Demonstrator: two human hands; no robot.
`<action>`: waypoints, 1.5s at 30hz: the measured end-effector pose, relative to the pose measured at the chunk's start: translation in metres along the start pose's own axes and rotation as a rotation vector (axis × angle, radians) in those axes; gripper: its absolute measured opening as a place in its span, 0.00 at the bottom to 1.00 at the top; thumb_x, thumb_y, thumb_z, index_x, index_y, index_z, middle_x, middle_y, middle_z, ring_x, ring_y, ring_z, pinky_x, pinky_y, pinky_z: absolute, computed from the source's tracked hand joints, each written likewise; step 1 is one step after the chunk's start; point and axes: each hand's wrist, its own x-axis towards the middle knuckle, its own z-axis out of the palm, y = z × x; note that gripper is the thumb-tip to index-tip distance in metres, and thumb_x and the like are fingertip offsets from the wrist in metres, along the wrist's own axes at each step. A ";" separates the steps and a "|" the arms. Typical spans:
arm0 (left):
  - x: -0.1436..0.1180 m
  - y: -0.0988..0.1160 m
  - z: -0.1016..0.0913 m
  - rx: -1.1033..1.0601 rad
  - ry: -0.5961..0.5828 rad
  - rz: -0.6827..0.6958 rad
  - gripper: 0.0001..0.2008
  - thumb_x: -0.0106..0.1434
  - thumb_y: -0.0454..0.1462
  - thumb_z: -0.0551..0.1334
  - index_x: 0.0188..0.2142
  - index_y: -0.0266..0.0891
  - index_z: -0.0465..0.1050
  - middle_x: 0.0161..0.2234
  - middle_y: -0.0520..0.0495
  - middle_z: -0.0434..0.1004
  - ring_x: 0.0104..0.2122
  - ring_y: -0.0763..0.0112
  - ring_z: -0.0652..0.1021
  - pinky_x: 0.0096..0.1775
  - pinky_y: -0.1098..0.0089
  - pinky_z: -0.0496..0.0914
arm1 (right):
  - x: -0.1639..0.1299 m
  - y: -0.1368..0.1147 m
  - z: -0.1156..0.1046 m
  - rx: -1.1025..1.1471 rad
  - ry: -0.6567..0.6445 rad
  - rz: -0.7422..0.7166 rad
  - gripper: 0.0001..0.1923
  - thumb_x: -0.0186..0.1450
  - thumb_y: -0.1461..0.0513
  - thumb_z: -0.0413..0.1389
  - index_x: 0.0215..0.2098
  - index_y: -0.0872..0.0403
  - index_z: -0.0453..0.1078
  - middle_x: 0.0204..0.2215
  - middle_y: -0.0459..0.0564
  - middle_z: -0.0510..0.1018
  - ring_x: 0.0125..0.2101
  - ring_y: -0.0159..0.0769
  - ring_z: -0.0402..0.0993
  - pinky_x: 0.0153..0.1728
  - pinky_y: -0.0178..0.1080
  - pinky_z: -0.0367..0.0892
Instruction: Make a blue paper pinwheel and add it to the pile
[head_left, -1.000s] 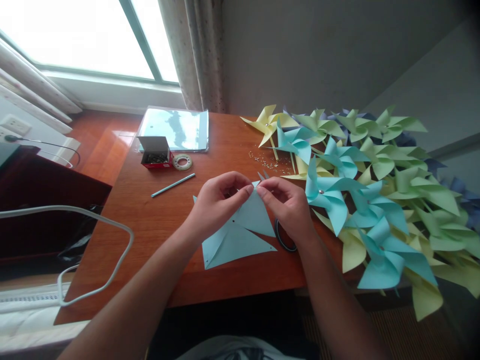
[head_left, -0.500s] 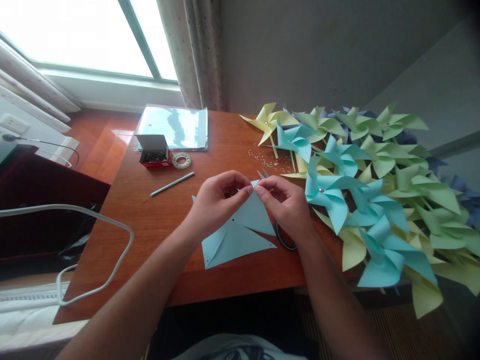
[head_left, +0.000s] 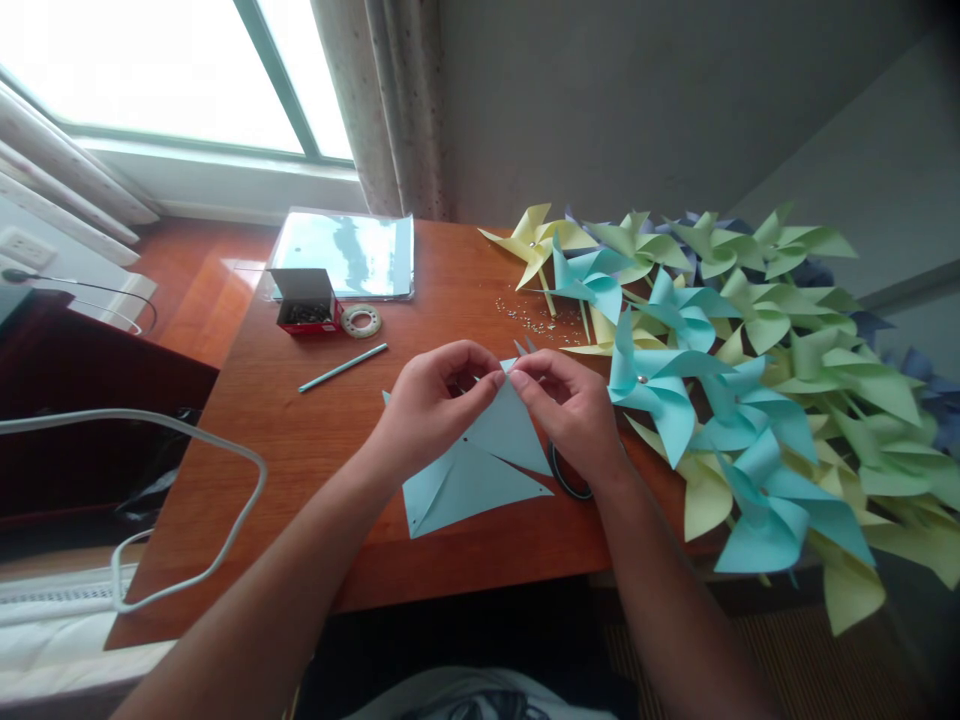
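A light blue paper square (head_left: 480, 470), cut into triangular flaps, lies on the wooden table (head_left: 300, 440). My left hand (head_left: 431, 405) pinches one flap's corner, lifted above the sheet. My right hand (head_left: 574, 410) meets it fingertip to fingertip, pinching the same corner, with what looks like a thin pin between its fingers. Scissors (head_left: 566, 478) lie partly hidden under my right hand, their tips (head_left: 525, 348) showing beyond the fingers.
A heap of finished blue, yellow and green paper pinwheels (head_left: 720, 370) covers the table's right side. Small pins (head_left: 536, 315) are scattered near them. A blue straw (head_left: 343, 367), tape roll (head_left: 361, 321), red box (head_left: 306, 300) and clear folder (head_left: 349, 255) lie at the back left.
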 end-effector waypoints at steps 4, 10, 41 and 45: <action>-0.001 0.000 0.000 0.070 0.006 0.025 0.09 0.63 0.41 0.66 0.33 0.36 0.76 0.28 0.49 0.74 0.27 0.73 0.71 0.28 0.74 0.66 | 0.000 0.000 0.000 -0.033 -0.005 -0.028 0.03 0.66 0.61 0.59 0.35 0.51 0.74 0.32 0.47 0.79 0.33 0.36 0.76 0.33 0.37 0.72; -0.002 0.001 0.002 0.162 -0.006 0.064 0.08 0.64 0.40 0.65 0.34 0.36 0.76 0.27 0.50 0.75 0.26 0.75 0.69 0.27 0.75 0.64 | 0.001 0.000 0.002 -0.129 0.034 -0.044 0.03 0.62 0.65 0.59 0.30 0.52 0.73 0.29 0.44 0.77 0.27 0.32 0.72 0.29 0.35 0.71; -0.002 0.003 0.001 0.183 0.015 0.091 0.05 0.64 0.36 0.63 0.34 0.36 0.76 0.27 0.50 0.75 0.27 0.75 0.70 0.27 0.75 0.65 | 0.001 0.000 0.002 -0.077 0.003 -0.043 0.03 0.65 0.62 0.59 0.33 0.52 0.74 0.31 0.47 0.78 0.32 0.35 0.75 0.33 0.38 0.72; -0.002 0.002 0.001 0.191 0.005 0.097 0.05 0.64 0.37 0.64 0.34 0.36 0.76 0.26 0.51 0.74 0.26 0.76 0.69 0.27 0.75 0.64 | 0.001 0.000 0.002 -0.060 0.008 -0.033 0.03 0.65 0.62 0.59 0.33 0.53 0.74 0.31 0.47 0.79 0.32 0.35 0.76 0.33 0.38 0.72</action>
